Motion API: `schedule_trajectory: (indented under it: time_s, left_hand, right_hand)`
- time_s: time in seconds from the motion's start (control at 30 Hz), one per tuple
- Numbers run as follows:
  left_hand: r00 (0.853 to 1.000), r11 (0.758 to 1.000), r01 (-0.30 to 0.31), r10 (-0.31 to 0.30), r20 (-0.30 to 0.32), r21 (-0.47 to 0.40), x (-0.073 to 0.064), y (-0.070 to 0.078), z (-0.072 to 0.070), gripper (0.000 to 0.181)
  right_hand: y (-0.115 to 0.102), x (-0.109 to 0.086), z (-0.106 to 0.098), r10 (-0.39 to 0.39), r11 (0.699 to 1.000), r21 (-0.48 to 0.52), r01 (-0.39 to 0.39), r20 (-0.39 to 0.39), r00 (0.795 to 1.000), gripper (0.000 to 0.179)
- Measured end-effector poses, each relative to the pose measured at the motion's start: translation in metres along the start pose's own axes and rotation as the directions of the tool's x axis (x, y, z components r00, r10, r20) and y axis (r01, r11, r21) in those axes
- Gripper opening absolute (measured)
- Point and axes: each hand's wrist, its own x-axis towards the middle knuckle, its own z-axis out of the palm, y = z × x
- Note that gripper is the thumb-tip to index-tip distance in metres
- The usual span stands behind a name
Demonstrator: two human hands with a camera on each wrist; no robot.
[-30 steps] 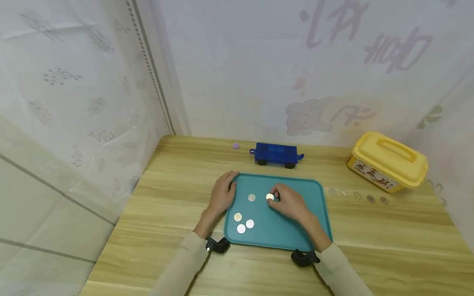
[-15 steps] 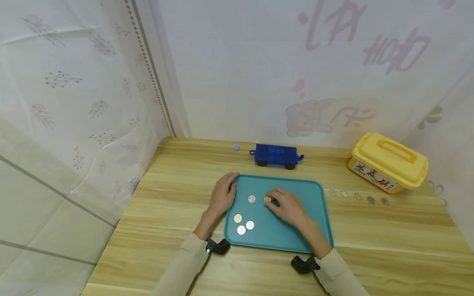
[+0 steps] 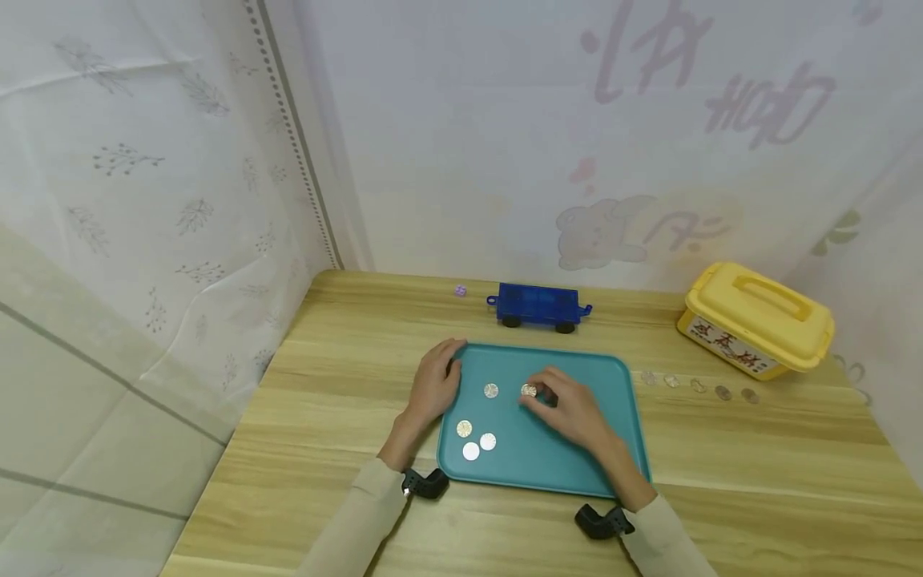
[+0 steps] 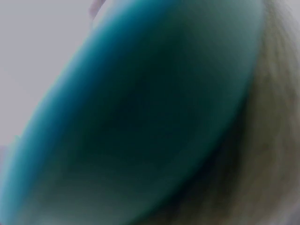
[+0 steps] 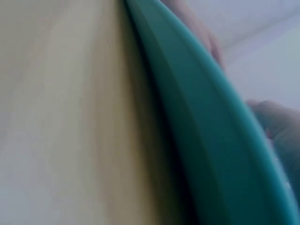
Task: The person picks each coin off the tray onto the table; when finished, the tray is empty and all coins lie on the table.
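Observation:
In the head view a teal tray [image 3: 541, 461] lies on the wooden table. My left hand [image 3: 436, 385] rests on its left rim near the far corner, fingers extended. Over the middle of the tray, my right hand [image 3: 574, 410] pinches a shiny coin [image 3: 530, 390] between thumb and fingers. Left of it lies a silver coin [image 3: 491, 390]. Nearer the front left are a gold-coloured coin [image 3: 464, 429] and two bright silver coins, one [image 3: 488, 441] beside the other [image 3: 471, 451]. Both wrist views are blurred and mostly filled by the tray's underside and rim.
Right of the tray, several coins [image 3: 723, 393] lie in a row on the table. A yellow lidded box [image 3: 757, 316] stands at the back right. Behind the tray are a blue toy wagon [image 3: 538, 304] and a small purple piece [image 3: 460, 290].
My right hand, pinching the coin, shifts slightly left and then back to the right above the tray, and the coin turns a little. The left hand stays at the rim.

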Motion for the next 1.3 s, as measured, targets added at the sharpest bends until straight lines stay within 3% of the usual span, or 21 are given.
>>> schedule_trajectory:
  time_s: [0.13, 0.33, 0.6, 0.73, 0.9, 1.0, 1.17, 1.3]
  left_hand:
    - [1.0, 1.0, -0.004, 0.004, -0.014, -0.012, -0.001, -0.002, 0.0, 0.038]
    - [1.0, 1.0, 0.01, -0.01, 0.009, -0.006, 0.001, -0.002, 0.002, 0.038]
    - [1.0, 1.0, -0.006, 0.006, 0.002, -0.006, 0.002, -0.001, 0.002, 0.038]
    - [1.0, 1.0, 0.007, -0.007, 0.004, -0.016, 0.001, 0.001, 0.0, 0.038]
    - [1.0, 1.0, 0.016, -0.016, 0.021, -0.003, 0.002, 0.002, 0.001, 0.038]
    - [1.0, 1.0, 0.01, -0.01, 0.025, 0.006, 0.002, 0.002, 0.002, 0.038]
    - [1.0, 1.0, 0.015, -0.015, 0.018, -0.002, 0.001, 0.002, 0.001, 0.038]
    - [1.0, 1.0, 0.019, -0.019, 0.016, 0.001, 0.0, 0.001, 0.001, 0.038]
  right_hand:
    - [0.009, -0.011, -0.016, 0.018, 1.0, 0.016, -0.017, -0.054, 0.998, 0.02]
    - [0.032, -0.033, -0.046, 0.1, 0.993, -0.048, -0.108, -0.151, 0.984, 0.021]
    - [0.061, -0.055, -0.072, 0.09, 0.993, -0.044, -0.106, -0.272, 0.958, 0.027]
    - [0.07, -0.067, -0.079, 0.17, 0.982, -0.026, -0.185, -0.286, 0.943, 0.024]
    - [0.082, -0.085, -0.09, 0.27, 0.955, -0.035, -0.296, -0.319, 0.909, 0.021]
    - [0.09, -0.092, -0.093, 0.253, 0.951, -0.081, -0.298, -0.346, 0.903, 0.02]
    - [0.099, -0.092, -0.093, 0.166, 0.961, -0.149, -0.231, -0.356, 0.92, 0.024]
    - [0.101, -0.091, -0.091, 0.138, 0.961, -0.18, -0.212, -0.351, 0.926, 0.026]
